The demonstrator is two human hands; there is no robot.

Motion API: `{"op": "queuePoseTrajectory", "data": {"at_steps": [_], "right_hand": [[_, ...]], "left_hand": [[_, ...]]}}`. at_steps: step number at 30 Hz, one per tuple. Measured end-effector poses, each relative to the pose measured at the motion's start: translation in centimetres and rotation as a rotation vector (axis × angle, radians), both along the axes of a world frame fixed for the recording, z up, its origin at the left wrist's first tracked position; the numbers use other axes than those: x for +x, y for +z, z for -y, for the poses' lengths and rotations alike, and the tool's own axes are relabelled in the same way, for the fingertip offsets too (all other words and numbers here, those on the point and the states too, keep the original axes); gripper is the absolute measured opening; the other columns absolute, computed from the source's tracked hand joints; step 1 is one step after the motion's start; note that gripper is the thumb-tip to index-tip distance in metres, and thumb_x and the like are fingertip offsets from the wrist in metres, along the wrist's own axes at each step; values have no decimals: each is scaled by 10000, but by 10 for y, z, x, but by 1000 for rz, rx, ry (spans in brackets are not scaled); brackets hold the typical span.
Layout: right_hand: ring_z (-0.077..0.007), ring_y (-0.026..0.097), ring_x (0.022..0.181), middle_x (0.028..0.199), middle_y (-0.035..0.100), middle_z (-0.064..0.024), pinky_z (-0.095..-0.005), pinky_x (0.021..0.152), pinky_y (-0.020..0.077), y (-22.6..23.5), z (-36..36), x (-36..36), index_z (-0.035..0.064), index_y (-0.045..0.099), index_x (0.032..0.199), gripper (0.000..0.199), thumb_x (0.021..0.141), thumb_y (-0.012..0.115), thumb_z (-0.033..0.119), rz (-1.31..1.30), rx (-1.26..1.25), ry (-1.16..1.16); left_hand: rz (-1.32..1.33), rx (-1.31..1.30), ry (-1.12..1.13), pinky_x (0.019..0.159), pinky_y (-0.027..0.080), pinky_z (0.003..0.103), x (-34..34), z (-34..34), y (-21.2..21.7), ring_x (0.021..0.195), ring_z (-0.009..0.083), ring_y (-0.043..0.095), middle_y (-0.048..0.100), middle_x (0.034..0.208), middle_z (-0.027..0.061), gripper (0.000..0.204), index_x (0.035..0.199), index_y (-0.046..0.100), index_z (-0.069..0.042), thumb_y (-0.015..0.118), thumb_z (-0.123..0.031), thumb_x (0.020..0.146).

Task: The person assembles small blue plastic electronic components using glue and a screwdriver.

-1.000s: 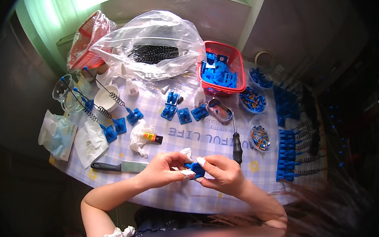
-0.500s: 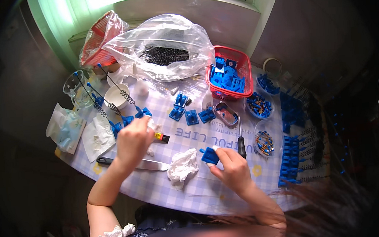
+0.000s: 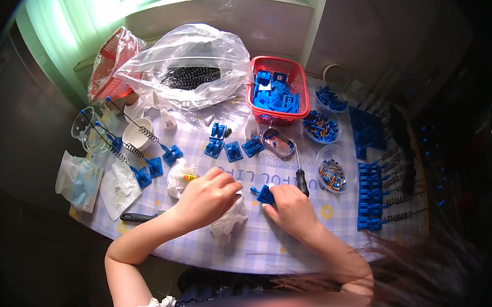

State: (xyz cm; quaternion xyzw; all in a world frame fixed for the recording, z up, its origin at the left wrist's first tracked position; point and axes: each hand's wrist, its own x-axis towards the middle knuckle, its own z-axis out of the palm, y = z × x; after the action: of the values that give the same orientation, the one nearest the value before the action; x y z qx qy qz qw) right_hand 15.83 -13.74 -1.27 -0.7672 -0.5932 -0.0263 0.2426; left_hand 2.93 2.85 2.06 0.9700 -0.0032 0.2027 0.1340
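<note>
My right hand [image 3: 292,207] pinches a small blue plastic base [image 3: 265,194] with a short peg on its left side. My left hand [image 3: 212,194] hovers just left of it, fingers curled together; whatever they may hold is hidden. Beneath the left hand lies a crumpled white tissue [image 3: 227,221]. Another crumpled white bundle [image 3: 176,177] rests behind the left wrist, with a yellow and red item [image 3: 189,178] against it. Partly covered by my left forearm is a knife, its black handle [image 3: 139,217] showing.
Blue bases with spring rods [image 3: 154,167] stand at left; loose blue pieces [image 3: 233,151] lie mid-table. Behind are a clear bag [image 3: 139,70] of black springs and a red basket [image 3: 305,88]. Right: a black-handled screwdriver [image 3: 302,182], tubs of small parts [image 3: 332,169], rowed spring assemblies [image 3: 370,196].
My left hand has moved right and nearer, from the spring rods to above the crumpled tissue. A white bundle now lies near where it was. The right hand still holds the blue base.
</note>
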Motion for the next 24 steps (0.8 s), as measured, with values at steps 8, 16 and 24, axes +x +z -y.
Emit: {"op": "queuePoseTrajectory", "data": {"at_steps": [8,16,24], "right_hand": [[-274,523,681,710,518,-121,-342,626,437,-3,-2,2,22,489,767,233,635,628,154,-64,25,30],[-281,530,703,725,524,-128,-357,637,435,-5,-2,1,16,510,781,237,614,629,135,-91,-26,-12],[-274,527,709,731,513,-122,-348,638,440,-3,-3,-3,18,513,780,238,612,632,137,-57,-66,-17]], "left_hand": [[-76,-73,-179,734,426,319,34,5,-16,817,225,512,548,868,78,250,889,558,-31,591,-75,646],[-16,29,-268,681,424,316,31,11,-21,780,207,511,542,830,57,218,826,570,-42,590,-68,611],[-18,186,-203,644,387,290,28,12,-25,753,163,503,533,776,15,248,797,577,-83,618,-127,557]]}}
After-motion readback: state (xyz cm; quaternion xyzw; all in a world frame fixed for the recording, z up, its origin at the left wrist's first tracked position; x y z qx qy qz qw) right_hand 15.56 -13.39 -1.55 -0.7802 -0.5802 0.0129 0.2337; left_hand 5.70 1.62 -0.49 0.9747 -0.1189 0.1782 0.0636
